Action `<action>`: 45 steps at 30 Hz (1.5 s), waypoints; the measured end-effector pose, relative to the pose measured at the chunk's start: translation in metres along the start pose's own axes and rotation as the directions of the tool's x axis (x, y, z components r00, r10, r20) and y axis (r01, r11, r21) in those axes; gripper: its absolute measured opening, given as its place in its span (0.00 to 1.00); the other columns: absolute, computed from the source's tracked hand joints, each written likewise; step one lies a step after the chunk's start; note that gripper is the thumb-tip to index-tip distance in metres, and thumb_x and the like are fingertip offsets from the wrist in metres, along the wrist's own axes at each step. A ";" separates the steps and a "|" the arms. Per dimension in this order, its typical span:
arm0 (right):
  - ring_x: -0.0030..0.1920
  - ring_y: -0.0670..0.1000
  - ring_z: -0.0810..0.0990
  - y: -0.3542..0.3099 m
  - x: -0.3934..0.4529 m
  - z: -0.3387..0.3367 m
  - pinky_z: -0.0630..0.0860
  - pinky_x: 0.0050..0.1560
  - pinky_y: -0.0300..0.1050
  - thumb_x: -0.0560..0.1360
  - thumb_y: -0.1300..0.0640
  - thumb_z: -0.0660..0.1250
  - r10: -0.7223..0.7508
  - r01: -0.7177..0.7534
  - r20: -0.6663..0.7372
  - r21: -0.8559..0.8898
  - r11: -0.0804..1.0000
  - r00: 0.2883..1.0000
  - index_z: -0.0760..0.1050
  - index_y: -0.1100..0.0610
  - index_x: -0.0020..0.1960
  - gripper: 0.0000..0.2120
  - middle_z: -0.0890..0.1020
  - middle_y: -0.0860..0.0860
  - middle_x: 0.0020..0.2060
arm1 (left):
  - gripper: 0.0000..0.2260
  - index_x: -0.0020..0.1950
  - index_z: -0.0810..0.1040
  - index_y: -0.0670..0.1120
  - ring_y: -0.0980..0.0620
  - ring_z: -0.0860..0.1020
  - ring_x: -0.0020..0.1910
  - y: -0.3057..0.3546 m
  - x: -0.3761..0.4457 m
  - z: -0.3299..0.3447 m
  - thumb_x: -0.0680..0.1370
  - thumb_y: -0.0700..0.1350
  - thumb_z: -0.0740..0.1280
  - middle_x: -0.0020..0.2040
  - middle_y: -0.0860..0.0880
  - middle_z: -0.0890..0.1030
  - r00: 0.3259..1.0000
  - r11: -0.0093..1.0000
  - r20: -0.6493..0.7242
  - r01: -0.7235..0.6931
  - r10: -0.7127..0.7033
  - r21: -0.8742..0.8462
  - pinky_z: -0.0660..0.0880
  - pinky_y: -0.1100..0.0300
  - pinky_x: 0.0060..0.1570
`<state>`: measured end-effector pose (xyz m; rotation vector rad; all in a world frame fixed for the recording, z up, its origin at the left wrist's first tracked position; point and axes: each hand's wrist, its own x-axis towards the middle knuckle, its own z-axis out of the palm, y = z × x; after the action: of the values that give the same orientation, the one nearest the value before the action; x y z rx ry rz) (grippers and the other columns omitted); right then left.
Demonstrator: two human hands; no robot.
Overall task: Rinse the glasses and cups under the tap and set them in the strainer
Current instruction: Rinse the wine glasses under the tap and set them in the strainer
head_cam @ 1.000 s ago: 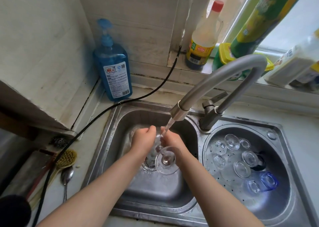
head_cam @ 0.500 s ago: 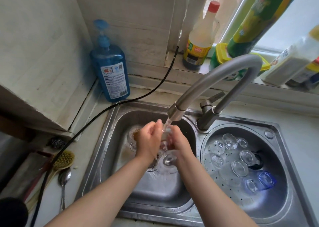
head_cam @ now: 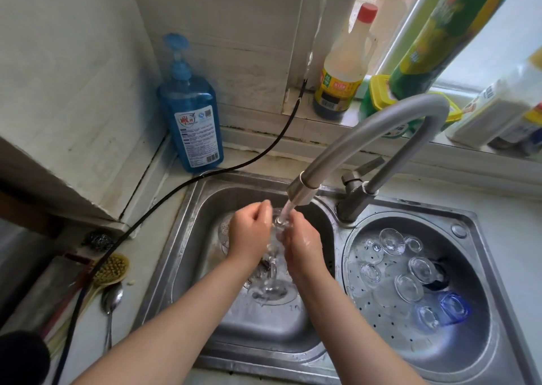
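Head view: two hands around one stemmed glass under tap; eight glasses in strainer.

My two bare forearms reach forward from the bottom of the view and draw together toward the middle. My left hand is raised with its back toward me, the fingers curled in, knuckles uppermost, thumb side facing the other hand. My right hand sits just beside it, a little lower, wet and shiny across the back, its fingers bent inward toward the left. Both hands close on the glass held between them. The wrists are nearly straight, slightly apart, with the hands almost meeting at the fingertips.
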<state>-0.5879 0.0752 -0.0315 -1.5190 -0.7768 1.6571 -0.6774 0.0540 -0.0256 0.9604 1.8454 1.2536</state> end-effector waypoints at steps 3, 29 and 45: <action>0.30 0.50 0.74 0.001 0.003 -0.005 0.70 0.33 0.43 0.79 0.53 0.60 0.140 -0.147 0.047 0.218 0.965 0.989 0.76 0.64 0.50 0.15 0.76 0.54 0.29 | 0.17 0.33 0.69 0.46 0.51 0.70 0.33 -0.005 -0.005 -0.004 0.81 0.47 0.58 0.30 0.49 0.71 0.973 0.960 0.092 0.224 -0.211 -0.169 0.69 0.54 0.40; 0.64 0.46 0.76 -0.025 -0.034 -0.055 0.52 0.73 0.61 0.78 0.33 0.50 -0.307 0.760 0.812 -0.578 -0.297 0.497 0.80 0.52 0.55 0.29 0.83 0.45 0.55 | 0.38 0.65 0.65 0.57 0.62 0.79 0.53 -0.022 -0.035 -0.032 0.63 0.35 0.80 0.58 0.56 0.78 0.937 0.979 0.350 0.062 0.010 -0.194 0.76 0.66 0.50; 0.47 0.40 0.78 -0.019 -0.058 -0.039 0.53 0.75 0.52 0.77 0.31 0.46 -0.339 0.755 0.713 -0.656 -0.014 0.613 0.79 0.49 0.47 0.30 0.82 0.42 0.43 | 0.35 0.67 0.63 0.50 0.61 0.79 0.55 -0.029 -0.038 -0.025 0.67 0.33 0.76 0.60 0.52 0.75 0.948 0.963 0.319 0.070 0.017 -0.260 0.76 0.66 0.49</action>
<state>-0.5455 0.0347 0.0107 -1.1308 -2.6141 0.6348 -0.6857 0.0035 -0.0406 0.9217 1.3935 1.2138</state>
